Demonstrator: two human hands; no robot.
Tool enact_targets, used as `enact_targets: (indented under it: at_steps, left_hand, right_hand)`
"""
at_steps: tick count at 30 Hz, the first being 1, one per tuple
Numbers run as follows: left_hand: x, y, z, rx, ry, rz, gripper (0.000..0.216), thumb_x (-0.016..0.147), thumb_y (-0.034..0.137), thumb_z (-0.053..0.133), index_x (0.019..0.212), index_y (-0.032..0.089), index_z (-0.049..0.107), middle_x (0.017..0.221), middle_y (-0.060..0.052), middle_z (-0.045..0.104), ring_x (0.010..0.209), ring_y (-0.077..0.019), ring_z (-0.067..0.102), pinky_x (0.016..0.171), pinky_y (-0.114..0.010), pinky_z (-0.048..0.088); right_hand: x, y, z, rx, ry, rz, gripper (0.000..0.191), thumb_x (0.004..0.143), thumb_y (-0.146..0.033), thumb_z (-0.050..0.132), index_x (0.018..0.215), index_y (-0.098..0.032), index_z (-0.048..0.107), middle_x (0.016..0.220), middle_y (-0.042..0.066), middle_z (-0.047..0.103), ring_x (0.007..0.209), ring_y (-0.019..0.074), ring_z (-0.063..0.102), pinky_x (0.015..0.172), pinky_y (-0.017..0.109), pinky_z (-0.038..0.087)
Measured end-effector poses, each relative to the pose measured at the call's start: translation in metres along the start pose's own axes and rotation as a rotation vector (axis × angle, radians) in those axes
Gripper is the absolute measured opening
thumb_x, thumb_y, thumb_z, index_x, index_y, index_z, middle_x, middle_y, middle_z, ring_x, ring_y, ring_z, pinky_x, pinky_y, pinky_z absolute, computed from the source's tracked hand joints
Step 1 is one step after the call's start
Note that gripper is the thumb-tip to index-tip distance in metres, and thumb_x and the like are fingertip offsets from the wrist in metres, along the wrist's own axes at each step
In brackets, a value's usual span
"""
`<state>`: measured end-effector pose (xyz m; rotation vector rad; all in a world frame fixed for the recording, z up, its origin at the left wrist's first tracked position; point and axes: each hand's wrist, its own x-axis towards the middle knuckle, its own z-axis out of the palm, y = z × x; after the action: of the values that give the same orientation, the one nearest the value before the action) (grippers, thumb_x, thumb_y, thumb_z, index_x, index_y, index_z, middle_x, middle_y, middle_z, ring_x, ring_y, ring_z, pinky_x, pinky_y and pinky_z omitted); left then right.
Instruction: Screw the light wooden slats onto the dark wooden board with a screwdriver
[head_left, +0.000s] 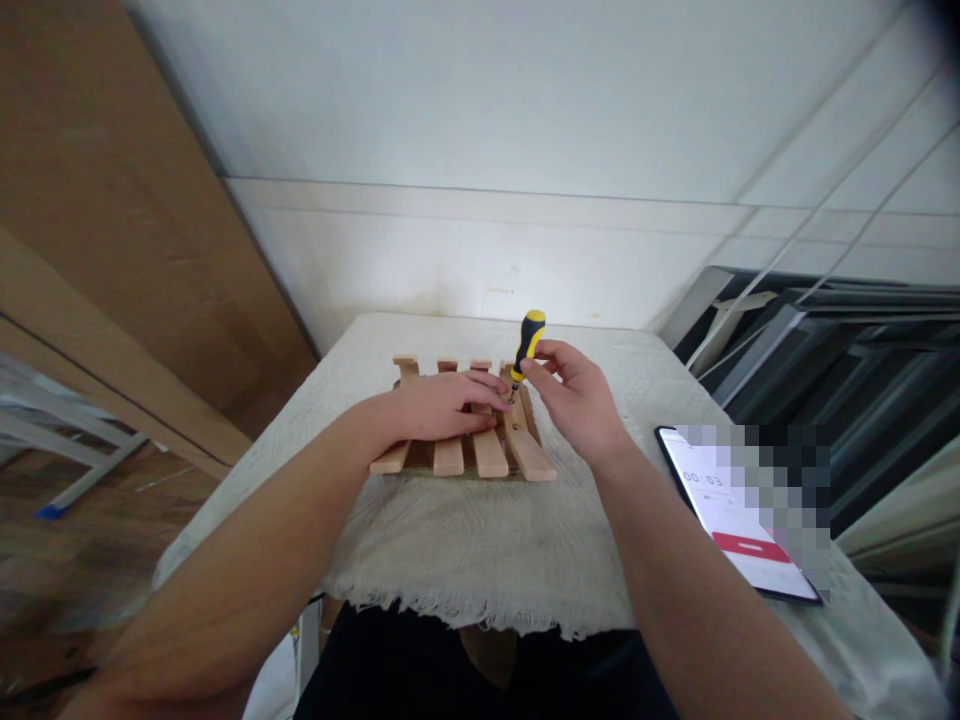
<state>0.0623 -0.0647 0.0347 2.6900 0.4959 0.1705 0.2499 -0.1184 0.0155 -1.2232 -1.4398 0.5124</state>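
A small slatted wooden rack [491, 455] lies on the cloth-covered table in front of me, with several light wooden slats side by side. Across its slats rests my left hand [457, 403], fingers stretched toward the right slat. My right hand [568, 385] pinches the lower handle of a black and yellow screwdriver [531, 335] between thumb and fingers. The screwdriver stands nearly upright, its tip down at the rightmost slat beside my left fingertips. Whether the tip sits in a screw is too small to tell.
A phone [739, 520] showing a timer lies at the table's right side. The table [450, 540] has a fringed cloth and stands against a white wall. Large cardboard [150, 200] leans at left; dark framed panels [840, 370] are stacked at right.
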Motion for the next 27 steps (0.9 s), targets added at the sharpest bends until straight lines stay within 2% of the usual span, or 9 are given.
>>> enact_targets:
  at_steps: [4,7,10,13,19,24,27]
  left_hand:
    - [0.0,0.0019,-0.0013,0.015,-0.01,-0.017,0.03,0.092,0.024,0.049,0.118,0.019,0.063,0.134,-0.007,0.054,0.126,-0.0175,0.048,0.108,-0.032,0.034]
    - [0.0002,0.004,-0.0021,0.025,-0.02,-0.03,0.031,0.093,0.023,0.049,0.119,0.017,0.063,0.135,-0.009,0.054,0.127,-0.0179,0.047,0.108,-0.032,0.035]
    - [0.0004,0.0049,-0.002,0.027,-0.021,-0.025,0.03,0.092,0.022,0.049,0.119,0.018,0.063,0.135,-0.007,0.054,0.127,-0.0175,0.047,0.108,-0.032,0.034]
    - [0.0003,0.0051,-0.0017,0.034,-0.01,-0.014,0.031,0.093,0.022,0.048,0.12,0.017,0.063,0.134,-0.007,0.055,0.126,-0.0175,0.048,0.109,-0.032,0.033]
    - [0.0006,0.0043,-0.0026,0.04,-0.014,-0.015,0.03,0.093,0.022,0.047,0.118,0.018,0.064,0.133,-0.007,0.056,0.124,-0.0178,0.049,0.106,-0.032,0.036]
    - [0.0007,0.003,-0.0021,0.046,-0.016,-0.031,0.03,0.093,0.021,0.048,0.118,0.02,0.064,0.134,-0.005,0.055,0.125,-0.0167,0.048,0.107,-0.031,0.035]
    - [0.0004,0.0035,-0.0019,0.051,-0.009,-0.025,0.03,0.092,0.019,0.049,0.118,0.018,0.064,0.133,-0.007,0.055,0.125,-0.0167,0.048,0.107,-0.031,0.035]
  right_hand:
    - [0.0016,0.008,0.0029,-0.003,0.07,-0.008,0.027,0.074,-0.041,0.066,0.087,-0.021,0.053,0.086,0.001,0.062,0.068,0.0138,0.053,0.066,0.032,0.044]
    - [0.0012,0.0113,0.005,0.042,0.072,0.005,0.029,0.075,-0.041,0.066,0.09,-0.022,0.05,0.091,0.001,0.06,0.069,0.0129,0.052,0.067,0.031,0.044]
    - [0.0003,0.0096,0.0046,0.072,0.023,0.009,0.03,0.078,-0.04,0.062,0.1,-0.022,0.052,0.098,0.003,0.062,0.073,0.0142,0.055,0.068,0.032,0.045]
    - [0.0002,0.006,0.0032,0.013,-0.02,-0.018,0.025,0.081,-0.041,0.058,0.098,-0.022,0.057,0.096,0.004,0.064,0.074,0.0156,0.055,0.068,0.033,0.045]
    - [0.0015,0.0053,0.0029,-0.055,0.089,0.03,0.033,0.07,-0.043,0.07,0.087,-0.021,0.053,0.089,0.003,0.062,0.071,0.0152,0.055,0.065,0.032,0.045]
    - [-0.0017,0.0039,0.0024,0.042,-0.018,0.046,0.031,0.079,-0.041,0.059,0.103,-0.021,0.057,0.096,0.005,0.064,0.074,0.0169,0.057,0.058,0.031,0.045]
    - [-0.0022,0.0028,0.0015,-0.031,-0.028,0.01,0.028,0.082,-0.04,0.055,0.099,-0.019,0.061,0.094,0.007,0.066,0.073,0.0176,0.057,0.059,0.031,0.045]
